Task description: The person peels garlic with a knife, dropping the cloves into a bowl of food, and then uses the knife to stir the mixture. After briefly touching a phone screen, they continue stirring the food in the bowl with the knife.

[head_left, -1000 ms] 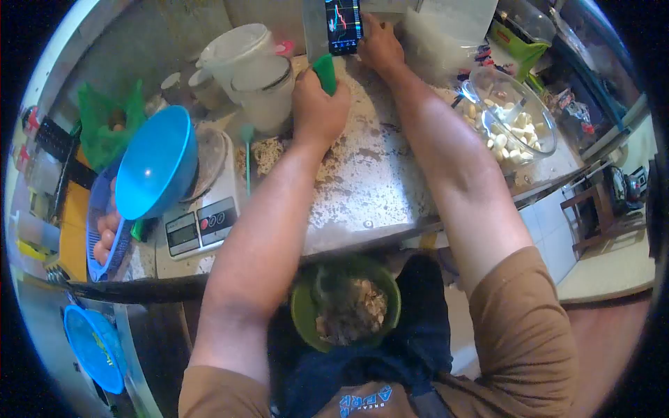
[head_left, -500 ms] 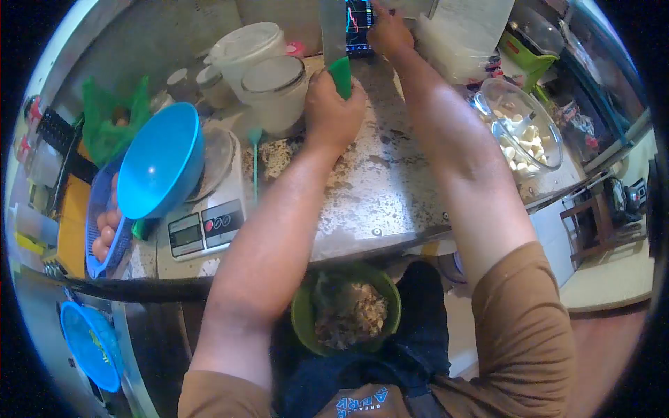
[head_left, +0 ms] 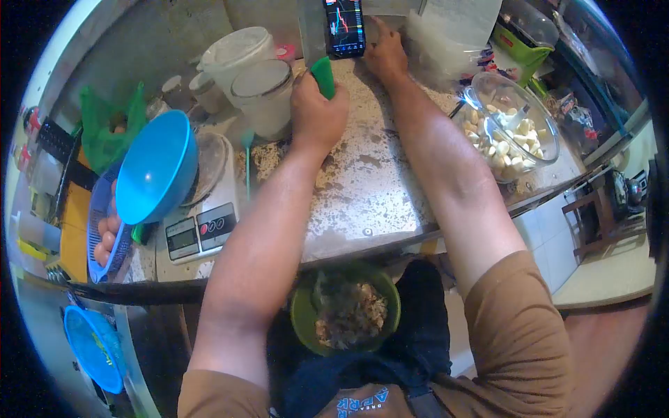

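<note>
My left hand [head_left: 319,111] is closed round a green handle [head_left: 323,78], above the worn metal table [head_left: 355,181]. Upright against the wall at the back stands a phone [head_left: 344,28] with a chart on its dark screen. Just right of the phone is my right hand [head_left: 387,52], its fingers apart and holding nothing. Left of my left hand are a clear lidded jar [head_left: 262,97] and a white bucket [head_left: 237,56]. A glass bowl of peeled garlic cloves [head_left: 516,143] sits to the right of my right forearm.
At the left, a blue bowl [head_left: 157,167] tilts on a kitchen scale [head_left: 202,233], beside a basket of eggs [head_left: 104,240]. A green spatula [head_left: 248,160] lies near the jar. Below the table edge, a green bin [head_left: 300,317] holds scraps. A green bag [head_left: 111,125] stands back left.
My right hand has moved down from the phone screen to its right side. The phone and table items appear shifted slightly left in view. My left hand keeps its hold.
</note>
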The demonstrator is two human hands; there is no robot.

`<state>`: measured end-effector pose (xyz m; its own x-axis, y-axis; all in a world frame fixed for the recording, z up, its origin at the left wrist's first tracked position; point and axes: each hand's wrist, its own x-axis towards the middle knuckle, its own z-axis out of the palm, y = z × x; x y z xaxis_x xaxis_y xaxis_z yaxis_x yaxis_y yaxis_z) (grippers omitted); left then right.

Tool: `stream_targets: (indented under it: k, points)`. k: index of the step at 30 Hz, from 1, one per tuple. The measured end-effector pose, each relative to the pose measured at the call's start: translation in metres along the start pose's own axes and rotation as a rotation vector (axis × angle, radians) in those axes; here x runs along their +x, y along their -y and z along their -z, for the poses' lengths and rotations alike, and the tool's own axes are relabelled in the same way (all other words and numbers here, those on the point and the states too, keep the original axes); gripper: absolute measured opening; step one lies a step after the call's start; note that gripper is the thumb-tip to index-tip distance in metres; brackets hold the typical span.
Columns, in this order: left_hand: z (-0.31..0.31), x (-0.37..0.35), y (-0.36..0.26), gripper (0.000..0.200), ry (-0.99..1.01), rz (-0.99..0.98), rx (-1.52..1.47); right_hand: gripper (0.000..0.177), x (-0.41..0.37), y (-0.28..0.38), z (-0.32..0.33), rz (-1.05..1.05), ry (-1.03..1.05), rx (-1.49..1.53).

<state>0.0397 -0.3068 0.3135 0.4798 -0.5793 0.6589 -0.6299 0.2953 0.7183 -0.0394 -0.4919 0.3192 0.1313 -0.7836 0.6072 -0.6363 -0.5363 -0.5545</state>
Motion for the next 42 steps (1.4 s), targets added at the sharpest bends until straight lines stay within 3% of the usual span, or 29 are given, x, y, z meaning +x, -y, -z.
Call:
stream_targets:
  k: [3,14,39,42]
  points:
    - [0.002,-0.001,-0.002,0.019,-0.021,-0.078,0.020,0.064,-0.001,-0.001,-0.001,-0.016,0.039,0.022]
    - [0.005,-0.001,-0.012,0.018,-0.028,-0.037,0.055,0.045,-0.008,0.008,0.004,0.077,0.110,-0.113]
    - [0.004,0.000,-0.007,0.017,0.001,-0.020,0.046,0.041,-0.009,0.006,0.000,0.135,0.063,-0.083]
    - [0.004,0.000,-0.007,0.018,-0.011,-0.036,0.044,0.047,-0.008,0.006,0.001,0.154,0.052,-0.101]
